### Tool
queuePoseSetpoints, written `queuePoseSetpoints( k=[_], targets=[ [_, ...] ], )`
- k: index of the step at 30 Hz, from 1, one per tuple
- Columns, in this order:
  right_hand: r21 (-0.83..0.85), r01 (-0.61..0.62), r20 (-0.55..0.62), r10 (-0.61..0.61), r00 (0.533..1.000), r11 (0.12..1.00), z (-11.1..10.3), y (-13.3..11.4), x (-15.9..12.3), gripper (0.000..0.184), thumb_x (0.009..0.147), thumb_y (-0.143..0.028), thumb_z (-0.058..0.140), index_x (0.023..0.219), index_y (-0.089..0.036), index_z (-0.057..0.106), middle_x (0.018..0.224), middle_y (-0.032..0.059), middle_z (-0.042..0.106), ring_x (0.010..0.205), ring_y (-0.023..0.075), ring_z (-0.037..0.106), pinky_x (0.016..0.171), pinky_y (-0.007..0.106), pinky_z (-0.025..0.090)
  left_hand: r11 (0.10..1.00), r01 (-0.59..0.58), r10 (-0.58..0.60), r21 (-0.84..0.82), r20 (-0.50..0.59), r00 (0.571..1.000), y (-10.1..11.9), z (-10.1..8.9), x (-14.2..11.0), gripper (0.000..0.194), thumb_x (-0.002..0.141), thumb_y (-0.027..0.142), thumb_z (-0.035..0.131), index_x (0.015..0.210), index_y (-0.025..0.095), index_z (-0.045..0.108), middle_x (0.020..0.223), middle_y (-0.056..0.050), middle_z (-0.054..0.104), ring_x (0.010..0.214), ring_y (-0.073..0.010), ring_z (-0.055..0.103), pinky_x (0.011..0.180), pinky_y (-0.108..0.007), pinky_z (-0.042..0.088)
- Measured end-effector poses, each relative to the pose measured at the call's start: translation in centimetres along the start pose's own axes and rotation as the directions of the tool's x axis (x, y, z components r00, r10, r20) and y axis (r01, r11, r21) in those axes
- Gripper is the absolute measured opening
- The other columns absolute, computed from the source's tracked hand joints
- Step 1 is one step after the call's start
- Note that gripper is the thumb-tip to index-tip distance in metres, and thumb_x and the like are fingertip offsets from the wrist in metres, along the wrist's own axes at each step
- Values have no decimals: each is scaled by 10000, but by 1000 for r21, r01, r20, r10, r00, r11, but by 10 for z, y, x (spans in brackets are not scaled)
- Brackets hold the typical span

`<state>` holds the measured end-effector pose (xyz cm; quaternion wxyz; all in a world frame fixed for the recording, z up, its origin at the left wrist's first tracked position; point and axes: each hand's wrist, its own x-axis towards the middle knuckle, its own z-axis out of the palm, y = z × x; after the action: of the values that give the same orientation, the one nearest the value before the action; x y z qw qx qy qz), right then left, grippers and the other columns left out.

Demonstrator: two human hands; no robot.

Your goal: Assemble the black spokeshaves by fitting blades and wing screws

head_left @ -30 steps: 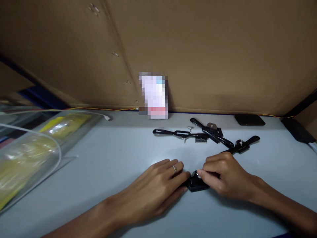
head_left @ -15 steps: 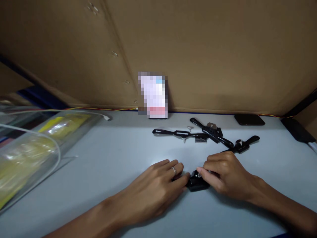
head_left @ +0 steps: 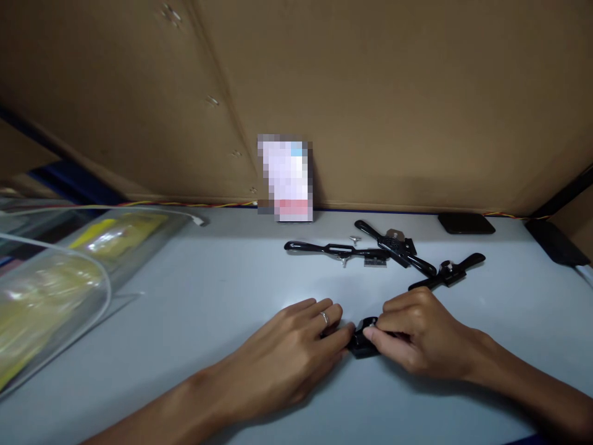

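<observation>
A black spokeshave [head_left: 364, 347] lies on the table in front of me, its middle showing between my hands. My left hand [head_left: 301, 346], with a ring on one finger, is closed around its left handle, which is mostly hidden. My right hand [head_left: 419, 334] pinches the small silver thumbscrew [head_left: 372, 323] on top of the spokeshave between thumb and forefinger. Beyond my hands are a spokeshave body [head_left: 340, 250] with an open slot, a spokeshave [head_left: 393, 247] lying across its end, and another spokeshave [head_left: 447, 274] close to my right knuckles.
Loose thumbscrews [head_left: 354, 240] and a small metal blade [head_left: 375, 262] lie near the spokeshaves. A blurred phone-like screen [head_left: 291, 179] leans on the cardboard wall [head_left: 393, 111]. Plastic-wrapped yellow packs [head_left: 69, 278] and a white cable [head_left: 110, 278] lie left; a dark flat object [head_left: 467, 224] lies back right.
My right thumb and forefinger have shifted slightly left and down over the thumbscrew and closed tighter on it. The left hand stays put on the handle.
</observation>
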<state>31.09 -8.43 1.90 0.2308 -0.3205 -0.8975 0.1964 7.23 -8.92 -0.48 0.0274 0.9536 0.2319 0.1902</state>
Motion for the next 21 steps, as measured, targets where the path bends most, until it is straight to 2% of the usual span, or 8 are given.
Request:
queuePoseSetpoints(
  k=[3, 8, 13, 19, 21],
  targets=[
    [29, 0, 25, -1, 1000, 1000, 0, 0, 0, 451, 1005, -249, 511, 559, -191, 533, 525, -51, 429, 491, 95, 308, 509, 293, 253, 1000, -5, 5, -4, -8, 1000, 0, 0, 1, 153, 995, 119, 470, 935, 186, 594, 807, -25, 573, 678, -193, 499, 590, -332, 396],
    [-105, -8, -68, 1, 998, 994, 1, 2, 0, 426, 985, -199, 498, 560, -187, 521, 529, -39, 437, 511, 105, 322, 517, 314, 233, 1000, 2, -2, 6, -5, 1000, 0, -1, 0, 148, 1000, 133, 469, 1030, 175, 608, 809, -26, 571, 677, -203, 495, 590, -339, 402],
    [44, 9, 30, -10, 1000, 999, 1, 1, -1, 437, 981, -227, 535, 547, -185, 510, 530, -54, 430, 494, 89, 304, 509, 288, 249, 1000, -5, 5, -2, 3, 1000, 1, -1, 1, 154, 994, 112, 466, 961, 182, 599, 814, -27, 573, 685, -196, 503, 600, -335, 407],
    [-158, 28, -50, -36, 998, 987, 1, 3, -1, 417, 998, -208, 495, 586, -188, 554, 537, -32, 466, 519, 115, 334, 526, 322, 227, 1000, 5, -5, 8, 3, 1000, 1, -2, 1, 134, 993, 127, 481, 990, 180, 605, 807, -24, 568, 683, -198, 497, 601, -334, 406],
    [-144, 41, -32, -46, 998, 989, 1, 3, -1, 433, 988, -206, 497, 557, -193, 518, 530, -34, 453, 510, 113, 313, 517, 326, 220, 1000, 1, -1, 2, 3, 1000, 1, -2, 1, 141, 993, 119, 476, 988, 180, 603, 809, -25, 569, 684, -199, 495, 602, -334, 405]
  ],
)
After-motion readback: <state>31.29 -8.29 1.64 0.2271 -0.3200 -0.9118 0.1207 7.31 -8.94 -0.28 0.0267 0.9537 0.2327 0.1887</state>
